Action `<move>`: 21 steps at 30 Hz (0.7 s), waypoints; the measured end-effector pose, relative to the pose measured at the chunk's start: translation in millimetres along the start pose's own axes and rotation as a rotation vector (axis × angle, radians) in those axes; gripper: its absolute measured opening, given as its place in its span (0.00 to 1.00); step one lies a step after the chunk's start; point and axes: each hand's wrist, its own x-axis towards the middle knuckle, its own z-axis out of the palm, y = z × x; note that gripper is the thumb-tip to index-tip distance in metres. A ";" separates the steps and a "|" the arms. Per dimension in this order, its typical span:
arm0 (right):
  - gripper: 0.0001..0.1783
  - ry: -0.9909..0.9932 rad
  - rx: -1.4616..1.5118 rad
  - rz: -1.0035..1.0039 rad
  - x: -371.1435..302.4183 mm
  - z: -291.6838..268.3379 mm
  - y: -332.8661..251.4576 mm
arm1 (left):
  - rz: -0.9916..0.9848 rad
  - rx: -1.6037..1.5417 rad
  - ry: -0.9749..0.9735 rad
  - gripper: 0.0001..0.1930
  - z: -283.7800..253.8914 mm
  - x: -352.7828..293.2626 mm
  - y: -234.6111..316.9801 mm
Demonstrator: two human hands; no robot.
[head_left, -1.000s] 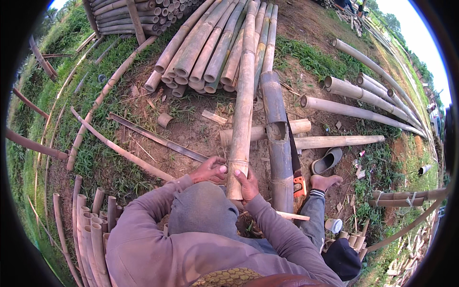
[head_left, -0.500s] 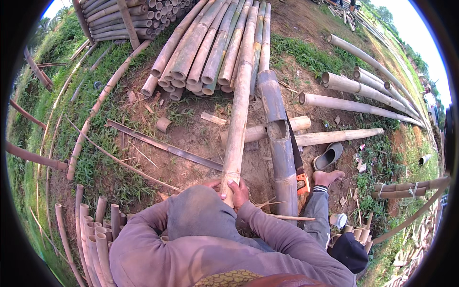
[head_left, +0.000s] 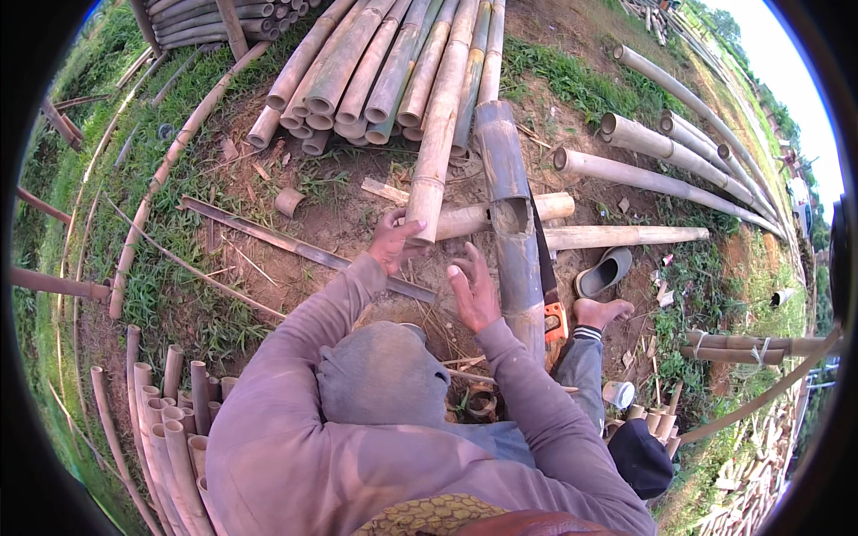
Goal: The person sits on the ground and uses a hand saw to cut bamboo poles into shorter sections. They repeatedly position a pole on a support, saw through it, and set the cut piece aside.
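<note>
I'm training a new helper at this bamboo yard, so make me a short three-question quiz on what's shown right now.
1. Which hand is closer to the near end of the long bamboo pole?
2. True or false: the orange-handled saw is gripped in the right hand.
3. Fill in the blank: a grey ____ lies just beyond the bare foot.

Key:
1. The left hand.
2. False; the saw is beside the dark bamboo tube.
3. Sandal.

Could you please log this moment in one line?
left hand: at near end of pole | right hand: open, off pole | saw: beside dark bamboo
</note>
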 end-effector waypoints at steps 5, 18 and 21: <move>0.35 0.128 -0.477 -0.252 -138.8 -59.6 31.8 | 0.159 -0.093 0.256 0.37 34.8 128.4 47.2; 0.37 0.415 -1.140 0.300 -353.5 -167.4 81.7 | 0.584 -0.002 0.717 0.38 71.3 286.2 61.8; 0.37 0.376 -1.189 0.432 -356.8 -154.8 77.3 | 0.514 0.210 0.634 0.41 85.7 250.6 50.1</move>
